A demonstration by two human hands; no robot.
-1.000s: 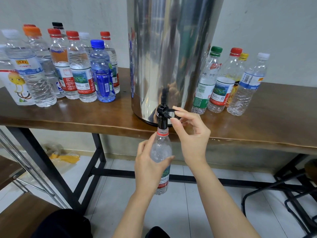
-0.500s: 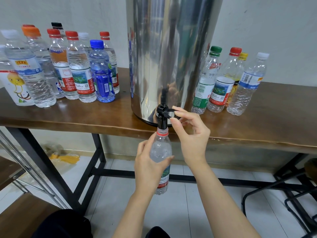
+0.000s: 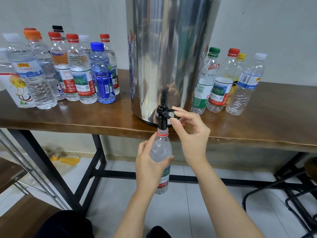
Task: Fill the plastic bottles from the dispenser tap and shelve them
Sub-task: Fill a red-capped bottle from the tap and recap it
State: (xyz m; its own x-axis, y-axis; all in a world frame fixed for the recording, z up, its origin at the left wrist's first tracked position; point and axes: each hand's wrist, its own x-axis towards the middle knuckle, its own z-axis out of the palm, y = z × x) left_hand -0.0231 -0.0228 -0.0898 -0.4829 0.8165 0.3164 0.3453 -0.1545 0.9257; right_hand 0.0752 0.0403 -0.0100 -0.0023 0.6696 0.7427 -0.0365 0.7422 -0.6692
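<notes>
at frame centre the left hand (image 3: 151, 166) grips the bottle (image 3: 162, 152), its mouth right under the tap (image 3: 161, 115). the right hand (image 3: 190, 133) pinches the lever (image 3: 169, 111). best keep the neck aligned and release before overflow.

We are holding a clear, uncapped bottle (image 3: 161, 152) upright, its red-ringed neck sitting just under the black tap (image 3: 161, 115) of the steel dispenser (image 3: 171, 57) — water is showing inside. Capped left bottles (image 3: 80, 69) are crowding one side of it — four right bottles (image 3: 221, 79) the other.
</notes>
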